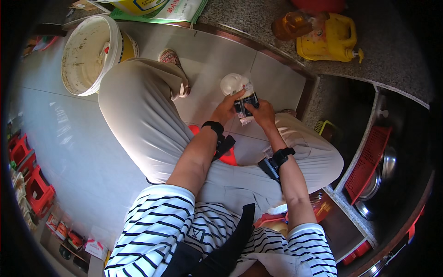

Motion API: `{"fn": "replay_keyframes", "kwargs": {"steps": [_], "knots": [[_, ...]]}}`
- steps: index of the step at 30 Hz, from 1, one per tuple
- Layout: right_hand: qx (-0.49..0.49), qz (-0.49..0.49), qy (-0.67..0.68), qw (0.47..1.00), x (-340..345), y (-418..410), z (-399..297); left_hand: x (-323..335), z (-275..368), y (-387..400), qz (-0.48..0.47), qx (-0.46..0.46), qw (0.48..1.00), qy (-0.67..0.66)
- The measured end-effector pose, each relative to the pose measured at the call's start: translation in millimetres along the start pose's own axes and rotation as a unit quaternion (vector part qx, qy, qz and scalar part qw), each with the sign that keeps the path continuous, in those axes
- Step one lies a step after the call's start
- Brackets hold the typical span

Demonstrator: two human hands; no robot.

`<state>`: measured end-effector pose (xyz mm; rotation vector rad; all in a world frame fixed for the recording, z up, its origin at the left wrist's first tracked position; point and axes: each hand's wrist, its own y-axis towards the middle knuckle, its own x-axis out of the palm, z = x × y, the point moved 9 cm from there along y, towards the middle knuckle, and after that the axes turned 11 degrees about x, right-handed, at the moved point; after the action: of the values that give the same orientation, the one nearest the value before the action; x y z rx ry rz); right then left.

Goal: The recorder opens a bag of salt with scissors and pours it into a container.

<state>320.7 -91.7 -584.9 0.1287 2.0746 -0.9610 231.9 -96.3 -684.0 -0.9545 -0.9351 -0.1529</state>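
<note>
Between my knees, above the tiled floor, I hold a clear plastic packet (246, 104) with a black printed label. My left hand (226, 108) grips its left side, the thumb along the upper edge. On the right side, my right hand (262, 112) has its thumb pressed on the black part. A rounded white object (231, 84) shows at the packet's far end; whether it is inside the packet or behind it I cannot tell. Pale contents show at the near end. Both wrists wear black straps with small devices.
A large white bucket (111, 55) stands on the floor at the upper left. Along the granite counter (238, 17) lie a yellow jug (327, 41) and an amber bottle (292, 26). Shelves at right hold a red plastic basket (368, 162) and metal pans. Red stools (38, 190) line the far left.
</note>
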Motion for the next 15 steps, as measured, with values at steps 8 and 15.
{"fn": "replay_keyframes", "kwargs": {"steps": [8,15], "knots": [[-0.008,0.003,-0.006,1.0,-2.1,1.8,-1.1,-9.6,-7.8,12.2,0.015,-0.012,0.999,0.04],[0.002,0.01,-0.019,1.0,-5.9,1.3,-1.4,-4.9,-11.0,10.0,0.005,-0.007,0.998,-0.067]]}}
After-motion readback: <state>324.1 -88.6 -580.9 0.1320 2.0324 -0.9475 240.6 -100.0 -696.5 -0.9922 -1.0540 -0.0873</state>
